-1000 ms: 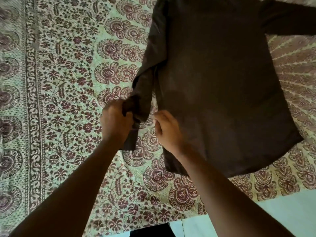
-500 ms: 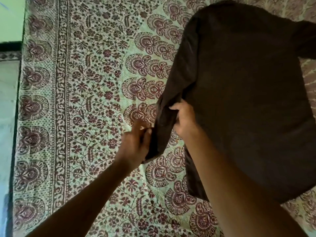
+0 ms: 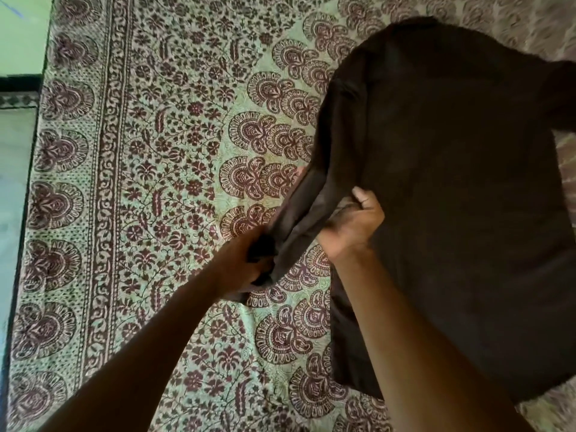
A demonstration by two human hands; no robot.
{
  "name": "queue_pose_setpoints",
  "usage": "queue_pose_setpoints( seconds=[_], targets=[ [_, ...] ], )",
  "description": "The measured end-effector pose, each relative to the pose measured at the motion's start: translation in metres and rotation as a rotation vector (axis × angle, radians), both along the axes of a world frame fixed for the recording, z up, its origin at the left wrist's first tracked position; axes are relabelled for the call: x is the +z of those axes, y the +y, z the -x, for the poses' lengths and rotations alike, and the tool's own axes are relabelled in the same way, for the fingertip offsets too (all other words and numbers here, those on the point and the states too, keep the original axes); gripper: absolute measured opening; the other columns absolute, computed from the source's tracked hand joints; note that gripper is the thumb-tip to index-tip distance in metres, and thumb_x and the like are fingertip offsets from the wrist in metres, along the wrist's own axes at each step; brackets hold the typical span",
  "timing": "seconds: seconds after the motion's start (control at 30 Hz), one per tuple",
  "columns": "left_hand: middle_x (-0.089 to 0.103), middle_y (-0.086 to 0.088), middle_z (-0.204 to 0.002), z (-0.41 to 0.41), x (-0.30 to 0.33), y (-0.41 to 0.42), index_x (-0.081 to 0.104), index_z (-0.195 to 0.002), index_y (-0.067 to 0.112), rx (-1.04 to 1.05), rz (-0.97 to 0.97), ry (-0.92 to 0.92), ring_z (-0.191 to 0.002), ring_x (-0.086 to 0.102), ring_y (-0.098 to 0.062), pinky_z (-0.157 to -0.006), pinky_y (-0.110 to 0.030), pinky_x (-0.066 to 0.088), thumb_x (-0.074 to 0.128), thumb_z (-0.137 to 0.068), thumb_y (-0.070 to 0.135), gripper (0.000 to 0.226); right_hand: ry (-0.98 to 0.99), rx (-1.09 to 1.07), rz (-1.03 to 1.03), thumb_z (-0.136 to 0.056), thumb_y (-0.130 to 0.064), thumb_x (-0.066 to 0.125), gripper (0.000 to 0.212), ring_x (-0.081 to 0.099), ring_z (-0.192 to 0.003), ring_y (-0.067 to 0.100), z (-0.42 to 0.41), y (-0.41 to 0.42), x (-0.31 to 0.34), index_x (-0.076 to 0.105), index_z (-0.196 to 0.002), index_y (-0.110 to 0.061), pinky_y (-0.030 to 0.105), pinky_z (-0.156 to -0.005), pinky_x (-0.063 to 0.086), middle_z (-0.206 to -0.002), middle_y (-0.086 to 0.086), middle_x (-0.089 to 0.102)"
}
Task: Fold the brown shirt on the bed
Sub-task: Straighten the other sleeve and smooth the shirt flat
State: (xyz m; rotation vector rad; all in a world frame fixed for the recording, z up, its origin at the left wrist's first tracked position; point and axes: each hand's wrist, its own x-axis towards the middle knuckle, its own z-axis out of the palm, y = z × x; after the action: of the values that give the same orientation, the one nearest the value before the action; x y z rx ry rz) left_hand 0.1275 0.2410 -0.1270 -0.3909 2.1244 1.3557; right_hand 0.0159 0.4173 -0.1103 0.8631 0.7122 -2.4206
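Note:
The brown shirt (image 3: 452, 182) lies spread flat on the right half of the bed, its body dark and smooth. Its left sleeve (image 3: 299, 213) is lifted off the cover and runs down toward me. My left hand (image 3: 246, 263) grips the cuff end of that sleeve. My right hand (image 3: 352, 222) holds the sleeve higher up, fingers curled into the cloth beside the shirt's side edge. The other sleeve runs off the right edge of the view.
A patterned green and maroon bedcover (image 3: 156, 182) covers the bed. The bed's left edge (image 3: 28, 213) shows a strip of pale floor (image 3: 12, 182) beyond it. A green wall (image 3: 21, 32) is at the top left.
Both hands have drawn the sleeve up and toward the shirt's body. My right hand has shifted further along the sleeve. The view has swung left, bringing in the bed's left edge.

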Motion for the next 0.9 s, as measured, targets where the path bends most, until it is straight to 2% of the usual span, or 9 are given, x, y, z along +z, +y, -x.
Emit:
queue_pose_setpoints(
  seconds=[0.13,0.2,0.3,0.37,0.47,0.63,0.7,0.83,0.9],
  targets=[
    [0.069,0.007,-0.086,-0.003,0.015,-0.002,0.070,-0.102,0.020,0.124,0.307,0.002,-0.081,0.072,-0.016,-0.089,-0.049,0.060,0.076,-0.089,0.019,0.015,0.007,0.127,-0.102,-0.084,-0.061,0.064,0.053,0.069,-0.104,0.032,0.007,0.007,0.011,0.077,-0.104,-0.014,0.053,-0.108,0.046,-0.106,0.011,0.073],
    [0.063,0.015,-0.082,0.000,0.024,-0.011,0.069,-0.101,0.026,0.191,0.417,0.056,-0.081,0.069,-0.016,-0.094,-0.051,0.056,0.076,-0.088,0.021,0.016,-0.033,0.200,-0.279,-0.088,-0.039,0.070,0.028,0.070,-0.090,0.026,0.011,0.005,0.007,0.074,-0.099,-0.014,0.044,-0.093,0.057,-0.095,0.007,0.072],
    [0.067,0.004,-0.084,0.007,0.030,-0.028,0.061,-0.108,0.024,0.312,0.408,0.065,-0.063,0.069,-0.010,-0.058,-0.032,0.061,0.070,-0.095,0.026,0.016,-0.222,0.222,-0.436,-0.093,-0.009,0.064,0.004,0.049,-0.053,0.013,0.022,0.002,-0.009,0.061,-0.091,-0.012,0.025,-0.056,0.051,-0.061,0.000,0.052],
    [0.067,0.000,-0.086,0.007,0.031,-0.040,0.055,-0.111,0.023,0.345,0.414,0.065,-0.060,0.069,-0.010,-0.047,-0.022,0.056,0.067,-0.097,0.027,0.019,-0.244,0.224,-0.475,-0.099,-0.007,0.056,0.012,0.053,-0.062,0.018,0.025,-0.005,-0.019,0.061,-0.110,-0.008,0.037,-0.081,0.054,-0.053,0.004,0.048],
    [0.067,0.002,-0.088,0.011,0.030,-0.056,0.059,-0.113,0.025,0.266,0.536,0.118,-0.067,0.069,-0.016,-0.059,-0.038,0.063,0.070,-0.094,0.034,0.024,-0.223,0.164,-0.523,-0.106,-0.018,0.052,0.038,0.053,-0.125,0.034,0.028,-0.010,-0.033,0.050,-0.142,-0.005,0.058,-0.114,0.034,-0.121,0.018,0.061],
    [0.065,0.004,-0.072,0.013,0.027,-0.100,0.072,-0.099,0.027,0.202,0.835,0.163,-0.059,0.060,-0.014,-0.065,-0.034,0.056,0.044,-0.088,0.071,0.053,-0.202,0.080,-0.692,-0.104,-0.033,0.057,0.023,0.063,-0.083,0.027,0.031,-0.030,-0.046,0.062,-0.106,-0.010,0.044,-0.070,0.057,-0.103,0.016,0.062],
    [0.061,0.007,-0.065,0.014,0.022,-0.119,0.070,-0.089,0.027,0.178,0.900,0.175,-0.056,0.058,-0.015,-0.080,-0.047,0.058,0.031,-0.083,0.081,0.066,-0.220,0.033,-0.639,-0.104,-0.035,0.056,0.031,0.064,-0.083,0.029,0.029,-0.040,-0.048,0.060,-0.124,-0.011,0.042,-0.064,0.056,-0.111,0.016,0.063],
    [0.068,0.004,-0.072,0.022,0.027,-0.150,0.070,-0.093,0.024,0.242,0.797,0.215,-0.059,0.057,-0.011,-0.072,-0.032,0.049,0.067,-0.090,0.055,0.031,-0.262,-0.027,-0.535,-0.111,-0.023,0.033,0.042,0.051,-0.133,0.042,0.030,-0.057,-0.046,0.039,-0.153,-0.017,0.060,-0.113,0.038,-0.148,0.021,0.047],
    [0.063,0.005,-0.073,0.023,0.031,-0.167,0.071,-0.096,0.023,0.256,0.751,0.208,-0.062,0.057,-0.010,-0.064,-0.026,0.042,0.072,-0.091,0.041,0.019,-0.235,0.016,-0.562,-0.110,-0.014,0.031,0.040,0.057,-0.122,0.040,0.030,-0.068,-0.047,0.042,-0.148,-0.012,0.061,-0.116,0.035,-0.145,0.019,0.049]
  ],
)
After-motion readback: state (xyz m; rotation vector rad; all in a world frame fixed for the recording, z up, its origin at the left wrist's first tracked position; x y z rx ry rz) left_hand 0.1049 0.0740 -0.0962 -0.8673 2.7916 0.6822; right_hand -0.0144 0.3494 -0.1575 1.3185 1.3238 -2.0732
